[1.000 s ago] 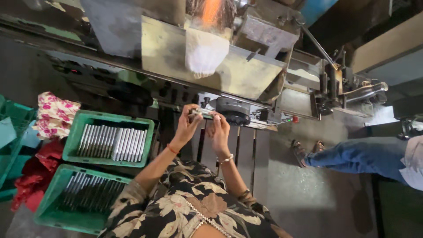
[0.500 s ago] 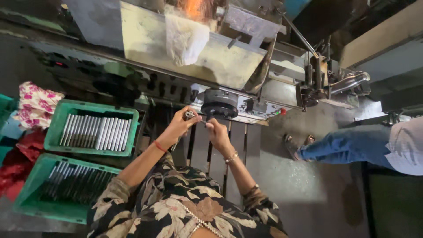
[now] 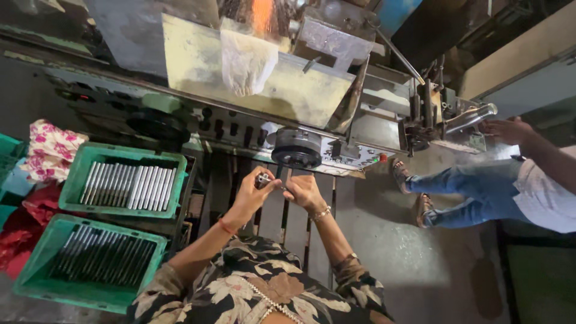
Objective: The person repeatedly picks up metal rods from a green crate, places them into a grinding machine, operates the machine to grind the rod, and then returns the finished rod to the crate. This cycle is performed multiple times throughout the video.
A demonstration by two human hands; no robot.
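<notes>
Mid-frame, L hand [image 3: 252, 195] & R hand [image 3: 305, 192] each had grip closed on small metal rod [image 3: 264, 179], just below round chuck [image 3: 296, 155].

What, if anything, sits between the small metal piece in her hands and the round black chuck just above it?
Nothing visible. Left hand and right hand hold the metal piece just below the chuck, with open space between.

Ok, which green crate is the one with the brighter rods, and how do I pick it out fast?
Start at the big grey machine across the top; two green crates sit on the person's left side below it. The upper crate, nearer the machine and beside a floral cloth, is the one. Its rods are pale and shiny silver, while the lower crate holds darker ones.
</notes>
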